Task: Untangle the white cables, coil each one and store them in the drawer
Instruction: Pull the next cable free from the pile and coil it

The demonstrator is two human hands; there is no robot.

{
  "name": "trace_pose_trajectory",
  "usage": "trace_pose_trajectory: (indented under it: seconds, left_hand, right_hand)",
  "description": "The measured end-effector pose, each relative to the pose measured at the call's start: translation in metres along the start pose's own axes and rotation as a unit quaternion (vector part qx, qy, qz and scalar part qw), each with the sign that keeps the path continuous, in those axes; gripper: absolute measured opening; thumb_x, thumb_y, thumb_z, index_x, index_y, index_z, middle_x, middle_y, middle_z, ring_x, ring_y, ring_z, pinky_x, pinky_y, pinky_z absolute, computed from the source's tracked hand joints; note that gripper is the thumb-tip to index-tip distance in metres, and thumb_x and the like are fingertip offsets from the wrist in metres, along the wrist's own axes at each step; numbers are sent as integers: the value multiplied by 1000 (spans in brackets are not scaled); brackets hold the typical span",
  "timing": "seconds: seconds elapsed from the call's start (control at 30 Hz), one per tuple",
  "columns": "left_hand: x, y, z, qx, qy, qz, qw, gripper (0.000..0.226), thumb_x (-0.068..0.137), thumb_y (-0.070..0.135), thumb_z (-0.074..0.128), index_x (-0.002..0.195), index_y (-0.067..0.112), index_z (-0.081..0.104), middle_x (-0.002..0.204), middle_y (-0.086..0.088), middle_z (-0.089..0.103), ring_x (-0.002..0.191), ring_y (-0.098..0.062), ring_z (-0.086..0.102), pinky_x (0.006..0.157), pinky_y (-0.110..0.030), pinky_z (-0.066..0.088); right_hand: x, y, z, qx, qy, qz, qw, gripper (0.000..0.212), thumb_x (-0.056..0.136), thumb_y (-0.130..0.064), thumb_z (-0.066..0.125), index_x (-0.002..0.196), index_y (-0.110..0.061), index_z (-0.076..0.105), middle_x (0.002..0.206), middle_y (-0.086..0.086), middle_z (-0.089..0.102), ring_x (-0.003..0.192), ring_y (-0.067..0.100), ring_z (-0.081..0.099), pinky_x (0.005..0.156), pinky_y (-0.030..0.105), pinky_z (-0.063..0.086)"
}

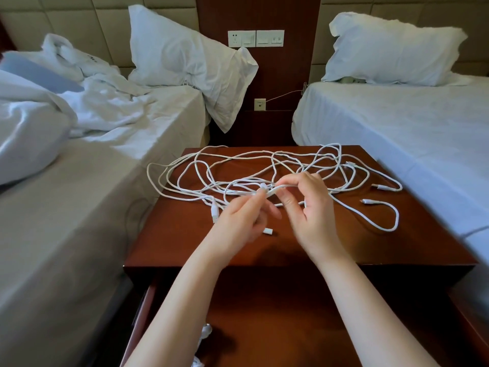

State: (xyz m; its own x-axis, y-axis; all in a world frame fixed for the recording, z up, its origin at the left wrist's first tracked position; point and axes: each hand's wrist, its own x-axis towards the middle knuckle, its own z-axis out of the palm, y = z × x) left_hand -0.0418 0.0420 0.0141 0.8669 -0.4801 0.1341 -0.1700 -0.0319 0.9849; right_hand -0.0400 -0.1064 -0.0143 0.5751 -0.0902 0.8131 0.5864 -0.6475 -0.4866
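Cables (238, 168), all white, lie in a big messy tangle on top of the brown nightstand (180, 239). The loops spread over the back half of the nightstand top, and some hang a little past its left edge. Loose plug ends (378, 186) lie near the right side of the nightstand.

Both hands are up over the middle of the nightstand, close together. The left hand (238, 223) pinches one cable between its thumb and fingertips. The right hand (309, 207) pinches the same stretch of cable just beside it, with its other fingers curled. The bit of cable between them is lifted off the wood.

The drawer (264, 327) is pulled open at the front of the nightstand, under the arms. Something white (205, 331) sits at the drawer's left side, but the left arm hides most of it.

A bed with a crumpled blanket (39, 123) is left of the nightstand. A smooth bed (383, 123) is right of it. Each bed has a white pillow. A switch and socket plate (255, 38) is on the wall behind the nightstand.
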Motion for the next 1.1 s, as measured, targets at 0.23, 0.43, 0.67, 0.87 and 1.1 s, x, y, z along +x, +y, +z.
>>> trace_pose_trajectory:
  seconds: [0.23,0.43,0.67,0.87,1.1]
  left_hand:
    - [-4,3,-9,-157,-185,-26,970,32,93,21,38,73,7,60,45,1,39,42,-11,29,45,-21,29]
    - [-4,4,-9,-183,-161,20,969,32,94,22,43,79,10,68,64,-6,61,56,-15,57,58,-22,48]
    - [7,5,-22,-237,130,84,959,34,99,21,41,71,11,57,59,-3,53,54,-15,47,56,-26,39]
    - [12,-11,-41,-67,350,122,926,32,98,17,43,72,15,61,78,-5,62,73,-12,58,72,-27,44]
    - [11,-25,-40,278,323,99,899,34,99,18,46,69,14,60,70,4,65,70,-13,65,71,-29,51]
  right_hand:
    - [0,1,-7,72,-46,46,995,23,95,-32,51,104,-24,70,91,-9,66,92,8,57,80,19,44]
    - [-14,-3,11,43,-216,75,973,29,85,-16,50,65,-36,54,57,-25,53,67,-11,55,60,15,38]
    - [-19,-1,22,-55,-286,-40,956,22,96,-39,46,93,-28,65,67,-14,51,64,3,45,66,25,36]
    - [-21,0,21,-70,-223,-48,971,32,93,-40,47,85,-17,69,76,-8,63,72,12,57,69,31,45]
    - [-16,1,18,-46,-126,-15,991,23,94,-30,50,84,-13,63,80,-15,51,75,-2,45,68,8,35]
